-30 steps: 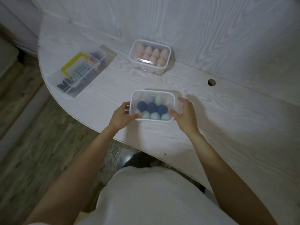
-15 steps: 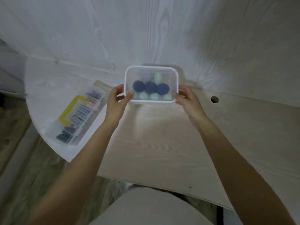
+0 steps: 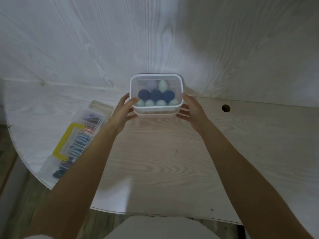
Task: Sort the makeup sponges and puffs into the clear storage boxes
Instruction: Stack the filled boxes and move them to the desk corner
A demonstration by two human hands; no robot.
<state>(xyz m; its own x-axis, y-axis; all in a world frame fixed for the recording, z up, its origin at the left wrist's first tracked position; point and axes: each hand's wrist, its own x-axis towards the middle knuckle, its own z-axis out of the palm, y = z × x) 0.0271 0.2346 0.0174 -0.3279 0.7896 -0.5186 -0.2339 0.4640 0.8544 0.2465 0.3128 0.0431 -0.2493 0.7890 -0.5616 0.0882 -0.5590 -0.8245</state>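
Clear plastic, with a whitish rim, formed the upper storage box [image 3: 156,94] that sat in the grip of both hands: the left hand [image 3: 121,112] had its thumb curled against the box's near left corner with its fingers along the left side, and the right hand [image 3: 192,109] held the right side, its fingers reaching in beneath the lower rim. Through the closed lid showed three dark blue sponges [image 3: 156,95] in a middle row, four pale mint sponges [image 3: 155,102] along the near wall, and a lilac sponge [image 3: 151,84] beside a mint-green sponge [image 3: 162,85] at the far wall, the latter egg-shaped with its narrow tip toward the wall. That box rested squarely on a second clear box [image 3: 155,115], of which only the near rim and a strip of wall appeared; its contents could not be made out. The stack's long axis ran left to right, parallel to the white wood-grain wall [image 3: 103,40] just behind it. Both boxes stood on the pale wood bench [image 3: 164,161], near its back edge. Well to the left lay a long clear organiser case [image 3: 72,144] with a yellow handle, angled diagonally, holding rows of blue, purple and dark flat pieces. A round cable hole [image 3: 225,108] pierced the bench off to the right.
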